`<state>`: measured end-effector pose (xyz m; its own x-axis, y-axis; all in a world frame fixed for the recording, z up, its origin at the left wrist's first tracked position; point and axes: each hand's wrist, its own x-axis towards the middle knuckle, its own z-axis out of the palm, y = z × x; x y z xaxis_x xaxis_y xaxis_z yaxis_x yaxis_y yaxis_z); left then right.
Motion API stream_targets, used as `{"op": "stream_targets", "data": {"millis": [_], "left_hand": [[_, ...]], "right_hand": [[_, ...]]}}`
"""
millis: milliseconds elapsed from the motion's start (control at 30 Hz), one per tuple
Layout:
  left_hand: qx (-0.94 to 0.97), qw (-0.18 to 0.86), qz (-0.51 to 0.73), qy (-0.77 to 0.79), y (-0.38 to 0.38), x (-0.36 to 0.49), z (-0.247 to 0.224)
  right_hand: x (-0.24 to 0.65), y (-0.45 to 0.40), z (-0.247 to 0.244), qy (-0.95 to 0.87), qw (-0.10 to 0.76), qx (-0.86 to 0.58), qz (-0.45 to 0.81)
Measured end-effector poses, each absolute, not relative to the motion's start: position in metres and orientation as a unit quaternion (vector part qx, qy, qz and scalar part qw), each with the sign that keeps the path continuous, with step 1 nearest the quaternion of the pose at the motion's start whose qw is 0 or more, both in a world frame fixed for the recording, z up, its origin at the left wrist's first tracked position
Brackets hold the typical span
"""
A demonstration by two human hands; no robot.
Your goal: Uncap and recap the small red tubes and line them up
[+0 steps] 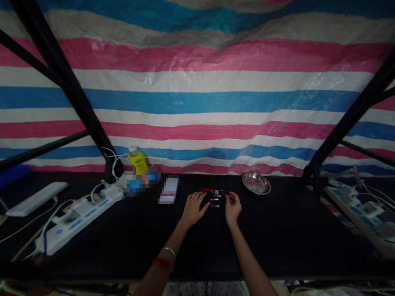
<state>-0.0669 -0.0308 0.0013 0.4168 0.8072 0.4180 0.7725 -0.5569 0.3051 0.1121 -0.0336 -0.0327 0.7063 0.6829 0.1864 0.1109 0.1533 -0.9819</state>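
Red pen and black pens are lying in a row on the black table, between the hands. Probably light, stiff, smooth, prone to rolling; I'd be gripping mid-barrel. Left hand: fingers spreading at the left ends. Right hand: fingertips bunching by the right ends, can't tell if pinching. Pale barrel markings and yellow bottle label aren't reading legibly.

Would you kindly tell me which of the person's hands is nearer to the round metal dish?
Right. The right hand is left of the metal dish and nearer the wearer; the left hand is farther left, beyond the pen-like items.
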Motion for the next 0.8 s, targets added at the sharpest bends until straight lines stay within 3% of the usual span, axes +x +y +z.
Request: {"op": "stream_targets", "data": {"millis": [633, 800], "left_hand": [[0.858, 0.072, 0.234, 0.451, -0.029, -0.067, 0.005], [0.859, 0.069, 0.236, 0.449, -0.029, -0.067, 0.005]], "right_hand": [[0.102, -0.035, -0.022, -0.396, 0.616, -0.66, 0.167], [0.102, -0.035, -0.022, -0.378, 0.637, -0.643, 0.193]]}}
